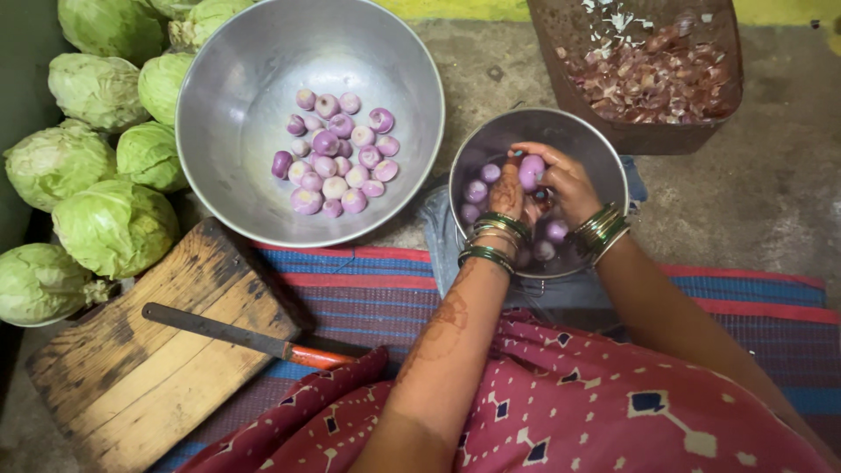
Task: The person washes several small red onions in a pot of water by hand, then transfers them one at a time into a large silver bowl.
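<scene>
Over the small steel bowl (604, 158), both hands' (545, 186) grip closes on a glossy purple peeled onion (531, 171).

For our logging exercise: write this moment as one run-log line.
hands: both on purple onion | over: small steel bowl | large bowl: peeled onions | knife: on board

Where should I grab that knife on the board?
By the orange handle, coming from the mat side. The knife lies flat on the board, with its dark blade pointing up-left toward the cabbages, so the handle end is probably the safe part.
</scene>
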